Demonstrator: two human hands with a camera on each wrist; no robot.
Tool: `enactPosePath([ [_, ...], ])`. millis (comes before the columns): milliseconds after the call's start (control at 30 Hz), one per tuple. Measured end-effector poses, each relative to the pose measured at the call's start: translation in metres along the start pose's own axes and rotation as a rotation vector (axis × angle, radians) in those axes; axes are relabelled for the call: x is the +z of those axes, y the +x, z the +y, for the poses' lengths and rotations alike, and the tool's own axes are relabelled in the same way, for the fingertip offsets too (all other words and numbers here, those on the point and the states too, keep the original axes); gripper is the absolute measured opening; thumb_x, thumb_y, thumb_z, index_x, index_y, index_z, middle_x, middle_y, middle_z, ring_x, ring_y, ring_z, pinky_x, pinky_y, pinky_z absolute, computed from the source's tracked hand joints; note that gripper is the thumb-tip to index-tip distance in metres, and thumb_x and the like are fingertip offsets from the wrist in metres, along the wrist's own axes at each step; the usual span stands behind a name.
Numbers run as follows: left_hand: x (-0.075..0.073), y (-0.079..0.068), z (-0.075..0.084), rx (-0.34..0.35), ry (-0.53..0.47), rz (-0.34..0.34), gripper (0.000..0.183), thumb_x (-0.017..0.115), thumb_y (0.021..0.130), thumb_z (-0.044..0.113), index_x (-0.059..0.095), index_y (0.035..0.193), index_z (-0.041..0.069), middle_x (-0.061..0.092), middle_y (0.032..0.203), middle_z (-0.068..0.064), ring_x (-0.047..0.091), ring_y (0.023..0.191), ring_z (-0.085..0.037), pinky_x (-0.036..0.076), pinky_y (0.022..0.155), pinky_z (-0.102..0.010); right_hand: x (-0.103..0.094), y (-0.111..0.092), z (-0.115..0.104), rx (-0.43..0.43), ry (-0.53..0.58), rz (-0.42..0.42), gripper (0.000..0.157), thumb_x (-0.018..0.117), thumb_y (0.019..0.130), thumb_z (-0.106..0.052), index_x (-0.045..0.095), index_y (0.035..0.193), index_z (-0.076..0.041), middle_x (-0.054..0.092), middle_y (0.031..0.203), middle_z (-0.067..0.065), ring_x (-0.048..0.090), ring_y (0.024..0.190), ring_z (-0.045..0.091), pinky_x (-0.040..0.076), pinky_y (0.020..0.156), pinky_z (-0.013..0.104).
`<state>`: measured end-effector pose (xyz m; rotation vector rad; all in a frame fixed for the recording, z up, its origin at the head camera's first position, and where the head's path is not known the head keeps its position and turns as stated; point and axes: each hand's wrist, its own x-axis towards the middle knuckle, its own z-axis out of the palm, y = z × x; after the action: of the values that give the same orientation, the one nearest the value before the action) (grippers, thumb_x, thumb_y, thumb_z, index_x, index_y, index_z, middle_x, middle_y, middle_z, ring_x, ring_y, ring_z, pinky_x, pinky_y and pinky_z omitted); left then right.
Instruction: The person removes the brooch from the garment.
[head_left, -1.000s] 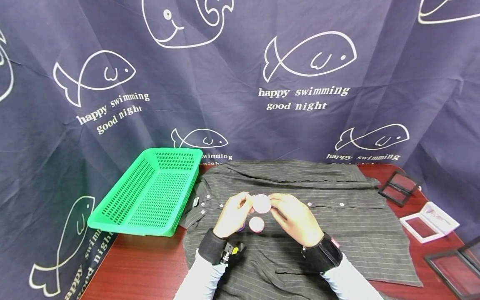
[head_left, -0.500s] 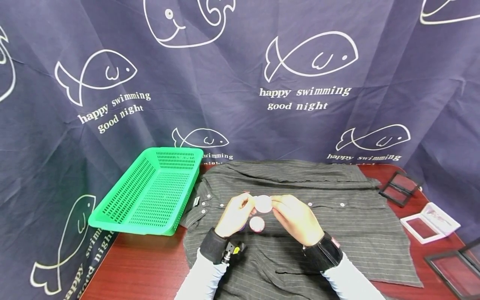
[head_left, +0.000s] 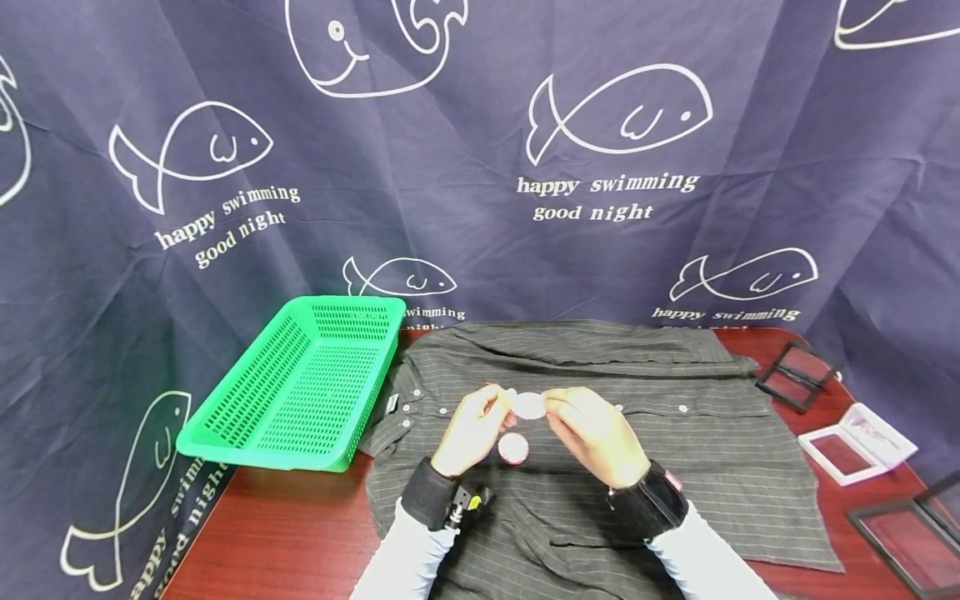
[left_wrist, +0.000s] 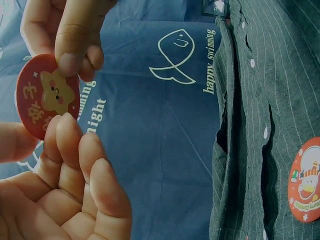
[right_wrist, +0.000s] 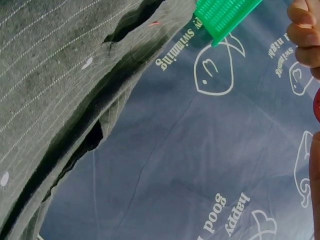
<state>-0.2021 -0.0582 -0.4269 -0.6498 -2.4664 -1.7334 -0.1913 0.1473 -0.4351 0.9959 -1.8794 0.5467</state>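
Between both hands, above the dark shirt, is a round badge (head_left: 529, 406); the left wrist view shows its red face (left_wrist: 47, 95) with a yellow star cartoon. My left hand (head_left: 472, 427) pinches its left edge. With thumb and fingers, my right hand (head_left: 592, 432) grips the opposite edge. Just below the hands, a second round badge (head_left: 513, 448) lies on the shirt; its cartoon print (left_wrist: 306, 180) shows at the right of the left wrist view. In the right wrist view only a sliver of the held badge (right_wrist: 317, 105) appears.
The grey pinstriped shirt (head_left: 697, 483) covers most of the red-brown table (head_left: 277, 533). A green plastic basket (head_left: 360, 408) stands at the left. Along the right lie a black frame (head_left: 798, 375), a white hinged frame (head_left: 858, 446) and a larger black frame (head_left: 903, 542). Behind hangs a blue fish-print curtain (head_left: 480, 183).
The held badge has tilted, from a nearly round outline to a flat oval in the head view. A purple edge under my left hand is now hidden. Both hands have shifted only slightly.
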Motion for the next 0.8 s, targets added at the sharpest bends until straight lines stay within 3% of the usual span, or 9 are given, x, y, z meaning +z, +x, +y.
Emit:
enactPosePath([
  [200,0.0,-0.001,0.002,0.005,-0.014,0.017,0.028,0.051,0.102,0.02,0.064,0.085,0.002,0.067,0.079,-0.016,0.061,0.069,-0.011,0.051,0.065,-0.021,-0.003,0.0,0.002,0.123,0.048,-0.03,0.034,0.045,0.104,-0.027,0.07,0.094,-0.006,0.071,0.096,0.007,0.067,0.088,0.022,0.052,0.081,0.031],
  [333,-0.001,-0.005,0.003,0.04,0.005,0.042,0.022,0.052,0.101,0.017,0.064,0.089,0.003,0.069,0.085,-0.014,0.067,0.078,-0.022,0.052,0.071,-0.021,-0.006,0.0,0.007,0.179,0.083,-0.009,0.033,0.047,0.103,-0.03,0.07,0.095,-0.007,0.071,0.095,0.005,0.067,0.087,0.02,0.051,0.082,0.028],
  [500,-0.003,-0.012,0.003,0.051,0.026,0.112,0.018,0.056,0.1,0.02,0.066,0.1,0.005,0.07,0.098,-0.013,0.068,0.09,-0.03,0.053,0.079,-0.025,-0.01,-0.003,0.014,0.244,0.124,0.036,0.006,0.069,0.088,-0.008,0.07,0.094,-0.008,0.07,0.09,0.001,0.066,0.08,0.014,0.051,0.077,0.022],
  [633,-0.005,-0.02,-0.001,0.087,0.088,0.162,0.021,0.056,0.1,0.02,0.065,0.111,0.005,0.067,0.114,-0.011,0.065,0.102,-0.028,0.053,0.085,-0.029,-0.016,-0.007,0.019,0.353,0.154,0.043,0.025,0.074,0.074,0.008,0.071,0.093,-0.009,0.07,0.086,0.0,0.063,0.074,0.009,0.049,0.071,0.017],
  [800,-0.012,-0.03,-0.009,0.144,0.224,0.189,0.03,0.059,0.098,0.022,0.06,0.126,0.011,0.061,0.128,-0.008,0.063,0.108,-0.019,0.051,0.093,-0.037,-0.024,-0.012,0.025,0.487,0.163,0.074,0.025,0.075,0.073,0.01,0.071,0.091,-0.007,0.071,0.083,0.002,0.061,0.071,0.004,0.047,0.067,0.015],
])
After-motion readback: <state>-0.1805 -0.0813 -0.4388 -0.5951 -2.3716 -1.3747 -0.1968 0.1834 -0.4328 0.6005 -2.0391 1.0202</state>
